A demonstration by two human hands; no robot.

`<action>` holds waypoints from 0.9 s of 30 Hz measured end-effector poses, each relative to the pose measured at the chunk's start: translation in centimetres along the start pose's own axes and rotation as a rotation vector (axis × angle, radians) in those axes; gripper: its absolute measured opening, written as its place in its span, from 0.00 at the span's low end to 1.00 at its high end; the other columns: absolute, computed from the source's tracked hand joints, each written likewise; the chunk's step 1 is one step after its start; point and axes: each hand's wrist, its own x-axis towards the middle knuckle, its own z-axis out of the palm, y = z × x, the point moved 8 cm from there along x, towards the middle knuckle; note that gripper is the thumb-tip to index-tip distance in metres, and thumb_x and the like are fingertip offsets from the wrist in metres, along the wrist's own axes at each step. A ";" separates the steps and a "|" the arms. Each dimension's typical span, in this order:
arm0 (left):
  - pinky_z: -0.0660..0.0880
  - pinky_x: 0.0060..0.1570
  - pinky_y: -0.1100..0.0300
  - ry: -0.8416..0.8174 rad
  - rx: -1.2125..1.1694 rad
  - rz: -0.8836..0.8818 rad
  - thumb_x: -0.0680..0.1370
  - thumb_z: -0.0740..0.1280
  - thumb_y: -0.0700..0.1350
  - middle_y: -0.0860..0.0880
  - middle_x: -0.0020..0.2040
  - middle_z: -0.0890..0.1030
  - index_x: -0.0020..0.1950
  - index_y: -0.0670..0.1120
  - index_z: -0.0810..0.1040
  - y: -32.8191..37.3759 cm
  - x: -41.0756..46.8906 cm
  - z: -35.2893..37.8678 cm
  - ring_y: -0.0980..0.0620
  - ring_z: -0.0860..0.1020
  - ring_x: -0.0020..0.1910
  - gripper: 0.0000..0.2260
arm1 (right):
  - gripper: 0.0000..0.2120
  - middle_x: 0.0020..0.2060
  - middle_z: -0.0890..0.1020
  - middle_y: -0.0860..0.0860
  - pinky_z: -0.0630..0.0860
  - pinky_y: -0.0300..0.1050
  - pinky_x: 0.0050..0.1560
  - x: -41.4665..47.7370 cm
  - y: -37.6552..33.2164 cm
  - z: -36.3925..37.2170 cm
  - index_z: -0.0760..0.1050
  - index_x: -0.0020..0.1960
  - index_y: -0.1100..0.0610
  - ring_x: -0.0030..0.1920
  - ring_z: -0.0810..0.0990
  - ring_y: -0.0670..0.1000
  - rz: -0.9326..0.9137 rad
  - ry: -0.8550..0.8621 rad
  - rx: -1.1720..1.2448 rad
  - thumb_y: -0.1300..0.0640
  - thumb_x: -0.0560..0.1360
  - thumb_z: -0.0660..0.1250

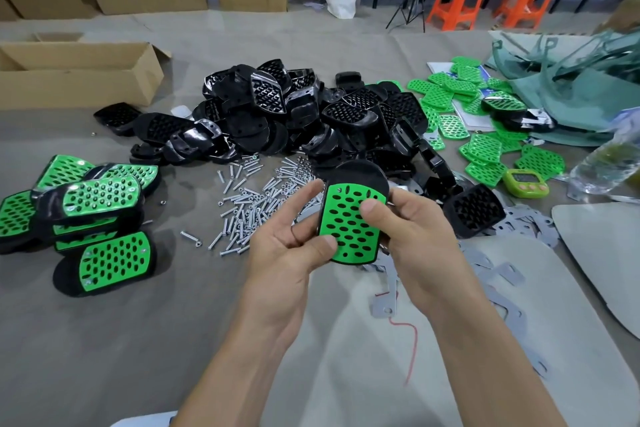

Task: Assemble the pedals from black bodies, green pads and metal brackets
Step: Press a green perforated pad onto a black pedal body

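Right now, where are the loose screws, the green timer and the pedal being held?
loose screws [249,208], head view, middle of the pile.
green timer [525,180], head view, its front face.
held pedal [349,231], head view, its green pad.

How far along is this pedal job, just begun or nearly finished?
Early, by the look of it. Done: a small stack of finished pedals at the left. In hand: the left hand and right hand grip one black body with a green pad laid on it. Left: a big heap of black bodies, scattered green pads, loose screws and metal brackets.
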 end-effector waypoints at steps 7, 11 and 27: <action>0.83 0.47 0.51 -0.042 -0.013 -0.045 0.76 0.67 0.40 0.40 0.56 0.86 0.59 0.50 0.87 0.6 0.3 -0.3 0.44 0.86 0.51 0.15 | 0.09 0.51 0.87 0.58 0.83 0.51 0.49 0.1 -0.2 0.0 0.83 0.58 0.58 0.53 0.86 0.59 0.010 -0.010 -0.015 0.61 0.80 0.67; 0.83 0.44 0.53 -0.015 -0.005 -0.061 0.74 0.66 0.43 0.41 0.54 0.87 0.57 0.51 0.88 0.6 0.5 -0.4 0.46 0.86 0.48 0.16 | 0.10 0.51 0.87 0.58 0.83 0.48 0.46 0.1 -0.2 0.2 0.82 0.59 0.58 0.52 0.86 0.58 0.023 -0.007 0.000 0.61 0.80 0.67; 0.82 0.48 0.59 0.211 0.274 0.229 0.79 0.66 0.34 0.47 0.46 0.88 0.64 0.56 0.81 1.7 0.0 -1.6 0.51 0.87 0.47 0.20 | 0.10 0.40 0.87 0.42 0.82 0.55 0.51 -0.8 0.4 0.3 0.83 0.48 0.40 0.42 0.86 0.47 -0.021 0.168 -0.449 0.44 0.66 0.72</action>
